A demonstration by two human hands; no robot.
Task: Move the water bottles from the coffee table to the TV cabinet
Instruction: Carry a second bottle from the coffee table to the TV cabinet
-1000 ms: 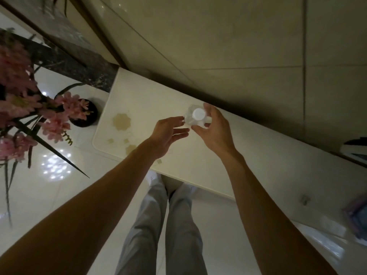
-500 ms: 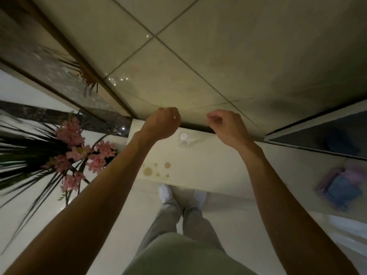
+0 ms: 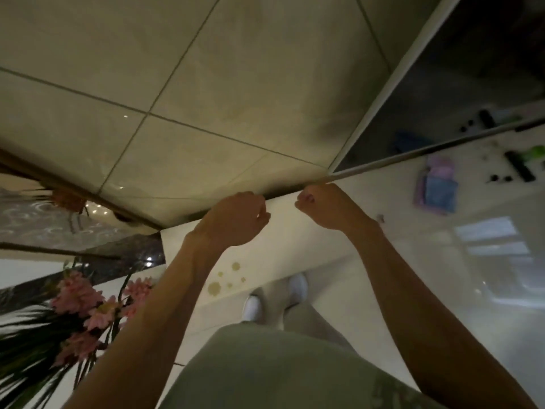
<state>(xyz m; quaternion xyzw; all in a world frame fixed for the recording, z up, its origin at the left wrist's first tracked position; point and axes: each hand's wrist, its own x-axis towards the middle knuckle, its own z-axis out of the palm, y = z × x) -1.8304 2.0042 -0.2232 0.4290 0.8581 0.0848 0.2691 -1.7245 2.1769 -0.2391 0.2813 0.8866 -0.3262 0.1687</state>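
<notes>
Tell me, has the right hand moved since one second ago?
Yes. The right hand went from the middle of the TV cabinet top to its back edge, fingers curled.

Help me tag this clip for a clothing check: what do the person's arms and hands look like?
The left forearm and right forearm are bare as far as the frame shows, with no sleeves in view. The left hand and right hand wear no gloves, and there is no watch or bracelet at either wrist. Rings are too blurred to judge.
</notes>
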